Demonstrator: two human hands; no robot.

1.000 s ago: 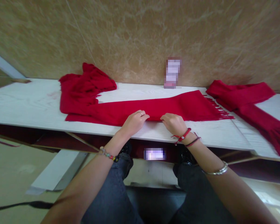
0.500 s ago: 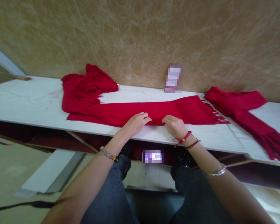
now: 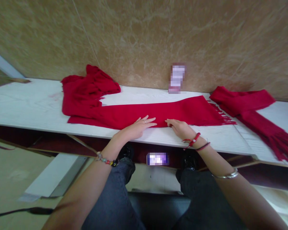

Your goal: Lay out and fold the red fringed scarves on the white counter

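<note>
At the far left the white table (image 3: 26, 102) begins, a long narrow top set against a brown marbled wall (image 3: 134, 38). Below it a black cord (image 3: 39, 210) runs in to the left forearm, and a long white box (image 3: 54, 175) lies on the floor. Next comes the red scarf (image 3: 120, 113), lying along the table: its left part is bunched and rumpled, bending back towards the wall, while the rest stretches flat to the right near the front edge. A beaded bracelet (image 3: 107, 160) circles the left wrist. The left hand (image 3: 139, 126) is loose, fingers spread and laid on the scarf's front edge, gripping nothing. Beneath, between the person's feet, is a blurred bright thing (image 3: 157, 159). A blurred card (image 3: 177, 78) stands up at the back of the table, by the wall. The right hand (image 3: 180, 127) has its fingers curled, tips at the scarf's front edge; whether they pinch the cloth I cannot tell. Its wrist wears a red string (image 3: 194, 140), with a silver bangle (image 3: 228, 174) higher up. The scarf's fringe points right, near a second red scarf (image 3: 247, 107), folded across itself
</note>
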